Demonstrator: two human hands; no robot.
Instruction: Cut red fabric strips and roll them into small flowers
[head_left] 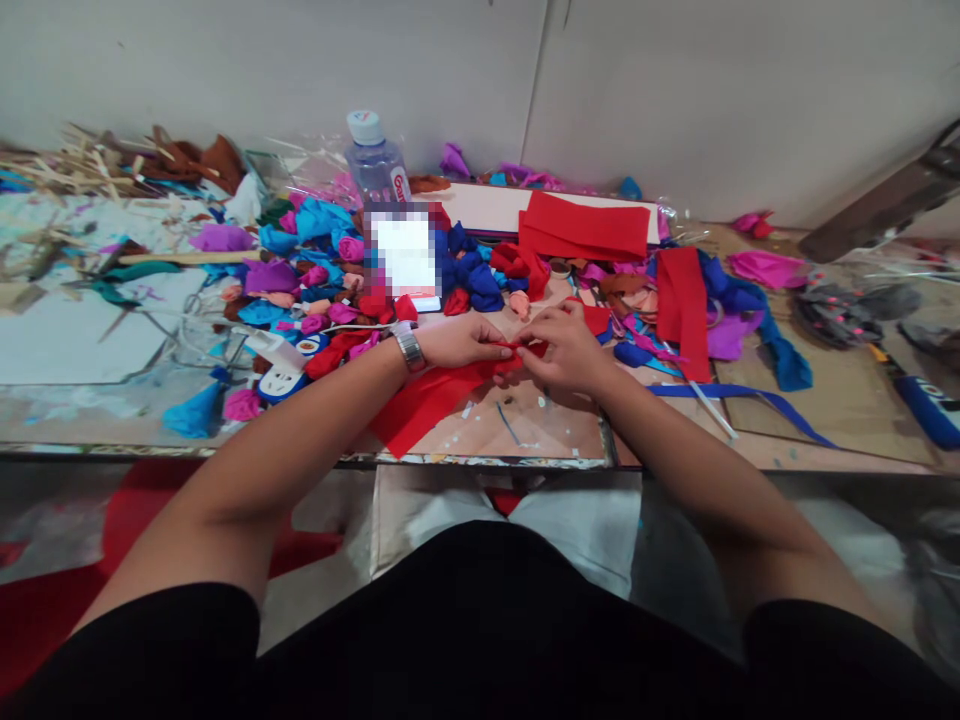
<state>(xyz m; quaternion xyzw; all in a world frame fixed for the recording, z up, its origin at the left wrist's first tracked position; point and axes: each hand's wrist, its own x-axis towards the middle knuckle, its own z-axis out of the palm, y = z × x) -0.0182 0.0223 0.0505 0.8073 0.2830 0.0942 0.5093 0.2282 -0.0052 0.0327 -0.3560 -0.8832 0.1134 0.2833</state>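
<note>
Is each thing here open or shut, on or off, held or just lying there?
Long red strip of thin sheet material, pinched between the bare left hand and bare right hand, one end lying loose
Purple-tinted clear plastic bottle, upright, white round cap on
Bright white rectangular screen, lit, contents blurred
Narrow flat blue ribbon, lying loose, curved
Silver-coloured wristwatch, worn, fastened

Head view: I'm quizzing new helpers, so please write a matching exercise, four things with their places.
1. Long red strip, paper or fabric
2. Silver watch-like band
3. White-capped clear plastic bottle
4. Narrow flat blue ribbon

A. Around the left wrist
B. Right of the right hand
C. Pinched by left hand and right hand
D. Standing near the wall

Pairs: 1-C, 2-A, 3-D, 4-B
</note>
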